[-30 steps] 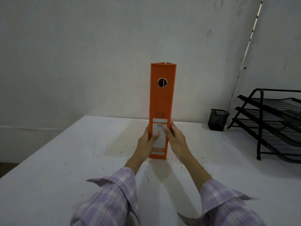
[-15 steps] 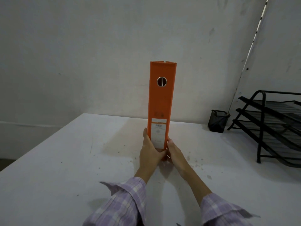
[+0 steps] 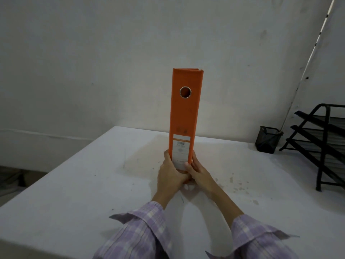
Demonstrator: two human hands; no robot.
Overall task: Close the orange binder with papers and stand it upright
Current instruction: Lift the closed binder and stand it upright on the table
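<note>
The orange binder (image 3: 184, 113) stands upright and closed on the white table (image 3: 84, 193), its spine facing me with a round finger hole near the top and a white label low down. My left hand (image 3: 170, 174) grips the bottom of the binder from the left side. My right hand (image 3: 198, 171) clasps the bottom from the right, fingers wrapped around the base. The papers inside are hidden by the covers.
A black mesh pen cup (image 3: 267, 140) sits at the back right of the table. A black tiered paper tray rack (image 3: 324, 144) stands at the far right edge. A bare wall runs behind the table.
The binder has been pushed a little farther from me and stays upright. Both hands slid down from the label area to its base.
</note>
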